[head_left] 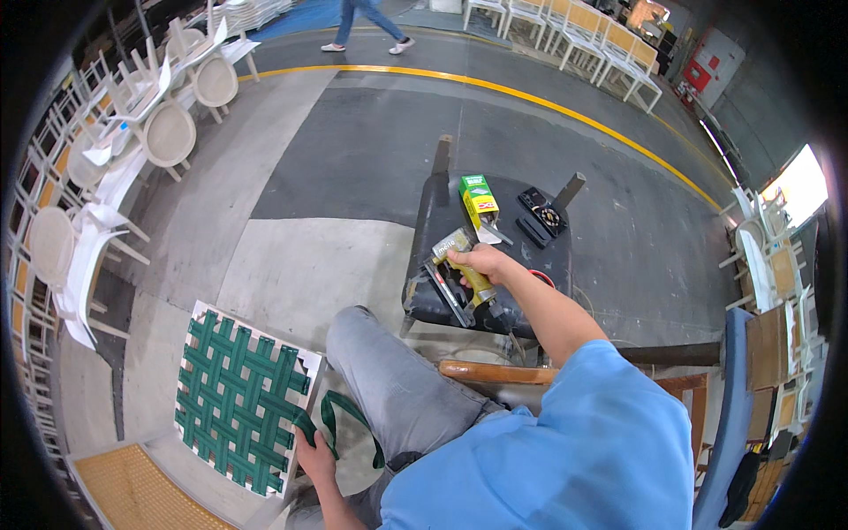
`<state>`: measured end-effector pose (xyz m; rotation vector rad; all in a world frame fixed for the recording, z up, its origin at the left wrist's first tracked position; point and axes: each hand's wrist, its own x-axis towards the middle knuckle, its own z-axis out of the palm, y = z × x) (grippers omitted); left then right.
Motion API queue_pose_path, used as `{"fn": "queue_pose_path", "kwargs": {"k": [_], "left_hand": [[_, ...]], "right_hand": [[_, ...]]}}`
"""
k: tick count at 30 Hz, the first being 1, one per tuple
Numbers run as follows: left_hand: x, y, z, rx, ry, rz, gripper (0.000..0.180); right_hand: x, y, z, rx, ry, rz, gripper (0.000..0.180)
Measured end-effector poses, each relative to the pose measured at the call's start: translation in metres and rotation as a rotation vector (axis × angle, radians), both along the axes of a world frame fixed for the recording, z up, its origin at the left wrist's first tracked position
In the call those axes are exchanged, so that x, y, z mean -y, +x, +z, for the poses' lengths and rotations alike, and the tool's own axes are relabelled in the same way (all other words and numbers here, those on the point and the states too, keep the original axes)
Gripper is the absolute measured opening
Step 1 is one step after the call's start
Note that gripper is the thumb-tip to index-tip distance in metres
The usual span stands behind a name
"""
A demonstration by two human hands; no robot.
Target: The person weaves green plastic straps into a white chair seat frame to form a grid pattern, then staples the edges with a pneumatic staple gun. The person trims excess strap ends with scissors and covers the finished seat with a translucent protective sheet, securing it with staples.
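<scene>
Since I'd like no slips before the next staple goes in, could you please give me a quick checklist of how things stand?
1. Right hand grips the staple gun: ok.
2. Left hand holds the seat frame with green webbing at its corner: ok.
3. Loose green strap pulled taut: not ok, it hangs slack.
4. Staple box within reach on the black stool: ok.
5. Gun loaded: cannot tell.

head cam | looks steeply down | close over lap, floor beyond
</scene>
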<state>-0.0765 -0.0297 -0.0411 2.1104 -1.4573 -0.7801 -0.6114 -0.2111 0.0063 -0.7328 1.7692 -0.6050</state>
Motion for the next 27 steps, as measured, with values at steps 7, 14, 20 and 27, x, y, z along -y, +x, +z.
{"fn": "queue_pose_path", "kwargs": {"k": [7,14,20,27], "left_hand": [[0.001,-0.002,0.001,0.017,-0.041,-0.009,0.057],[0.001,-0.003,0.004,0.012,-0.048,0.015,0.057],[0.002,0.009,0.003,0.049,-0.065,0.016,0.055],[0.003,-0.003,0.001,0.039,-0.060,0.009,0.052]], "right_hand": [[-0.034,-0.055,0.041,-0.862,-0.032,0.221,0.041],[-0.052,-0.034,0.019,-1.002,-0.121,0.195,0.027],[-0.047,-0.031,0.028,-0.967,-0.141,0.130,0.023],[-0.034,-0.063,0.033,-0.952,-0.346,-0.091,0.027]]}}
